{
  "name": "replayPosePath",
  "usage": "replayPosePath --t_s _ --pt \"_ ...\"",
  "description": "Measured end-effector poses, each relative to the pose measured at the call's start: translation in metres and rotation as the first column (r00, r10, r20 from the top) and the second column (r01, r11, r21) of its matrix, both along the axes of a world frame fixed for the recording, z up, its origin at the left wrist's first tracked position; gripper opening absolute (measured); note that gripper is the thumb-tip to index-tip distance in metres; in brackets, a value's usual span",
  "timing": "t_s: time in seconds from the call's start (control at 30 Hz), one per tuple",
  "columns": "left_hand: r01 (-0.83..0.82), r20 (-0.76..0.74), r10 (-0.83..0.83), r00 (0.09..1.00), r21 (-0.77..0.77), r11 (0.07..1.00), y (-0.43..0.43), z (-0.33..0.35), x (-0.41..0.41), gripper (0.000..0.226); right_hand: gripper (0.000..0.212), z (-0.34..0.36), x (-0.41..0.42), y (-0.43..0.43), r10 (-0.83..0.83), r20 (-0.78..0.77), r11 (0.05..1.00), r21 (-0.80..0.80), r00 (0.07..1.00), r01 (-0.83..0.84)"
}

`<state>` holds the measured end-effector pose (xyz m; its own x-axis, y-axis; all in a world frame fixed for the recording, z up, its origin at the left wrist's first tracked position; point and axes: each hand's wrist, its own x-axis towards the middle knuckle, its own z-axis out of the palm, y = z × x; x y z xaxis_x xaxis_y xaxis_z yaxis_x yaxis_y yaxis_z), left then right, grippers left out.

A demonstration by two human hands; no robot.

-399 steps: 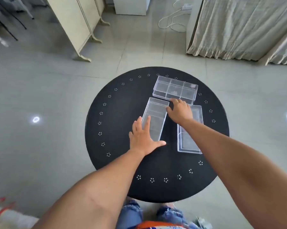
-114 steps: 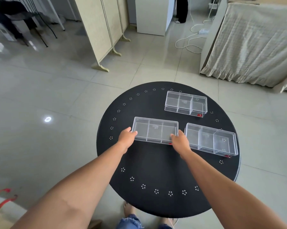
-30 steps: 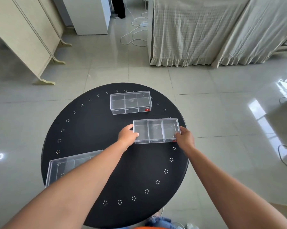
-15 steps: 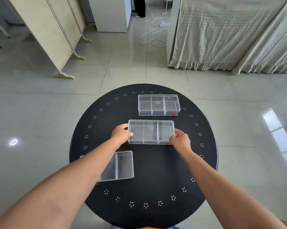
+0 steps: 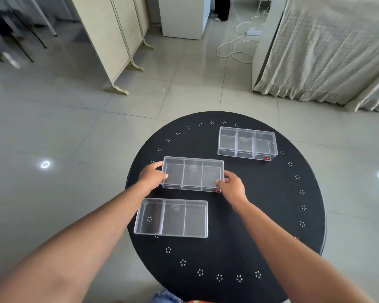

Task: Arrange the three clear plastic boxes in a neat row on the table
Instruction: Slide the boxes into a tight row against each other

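Three clear plastic boxes with three compartments each lie on the round black table (image 5: 260, 215). The middle box (image 5: 193, 173) is held at both short ends: my left hand (image 5: 151, 177) grips its left end and my right hand (image 5: 232, 188) grips its right end by a small red sticker. The near box (image 5: 172, 218) lies just below it, close to the table's left edge, under my left forearm. The far box (image 5: 247, 143) sits apart at the back right, with a red sticker at its front right corner.
The table stands on a grey tiled floor. A cream folding screen (image 5: 110, 40) is at the back left, a white cabinet (image 5: 182, 16) behind, white cables (image 5: 238, 47) on the floor, and a cloth-draped piece of furniture (image 5: 328, 47) at the back right.
My hands have carried the middle box leftward on the table, closer above the near box. The view has swung, so the near box shows fully.
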<state>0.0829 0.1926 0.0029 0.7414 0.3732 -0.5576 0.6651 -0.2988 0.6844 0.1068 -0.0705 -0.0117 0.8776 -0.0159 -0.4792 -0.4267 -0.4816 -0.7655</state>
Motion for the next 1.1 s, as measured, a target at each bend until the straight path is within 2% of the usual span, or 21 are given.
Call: replayPosePath --t_s 0.43,0.6,0.7,0.77,0.83,0.97,1.1 --pt "-0.078 -0.020 0.078 0.997 -0.018 0.997 0.050 -0.002 -0.021 0.060 0.042 -0.003 -0.004 0.045 0.116 -0.023 0.993 0.018 0.993 -0.115" --pt "-0.090 -0.039 0.090 0.995 0.007 0.996 0.052 -0.005 -0.020 0.064 0.051 -0.004 -0.002 0.045 0.121 -0.039 0.992 0.024 0.992 -0.120" --pt "-0.088 -0.002 0.090 0.996 0.161 0.983 0.042 0.003 -0.012 0.071 0.056 0.002 0.002 0.036 0.047 -0.011 0.999 0.026 0.999 -0.047" --pt "-0.095 0.076 0.076 0.994 0.276 0.956 0.032 0.013 -0.003 0.066 0.047 0.008 0.008 0.023 -0.031 0.047 1.000 0.001 0.998 0.031" --pt "-0.086 0.158 0.035 0.987 0.327 0.941 0.020 0.022 0.011 0.060 0.039 0.013 0.020 0.005 -0.116 0.114 0.992 -0.028 0.987 0.120" --pt "0.008 0.232 -0.087 0.969 0.320 0.947 -0.018 0.032 0.044 0.051 0.035 0.021 0.047 -0.040 -0.240 0.254 0.956 -0.107 0.937 0.274" --pt "0.107 0.224 -0.173 0.959 0.277 0.955 -0.060 0.033 0.074 0.048 0.040 0.033 0.068 -0.080 -0.285 0.261 0.920 -0.196 0.922 0.339"
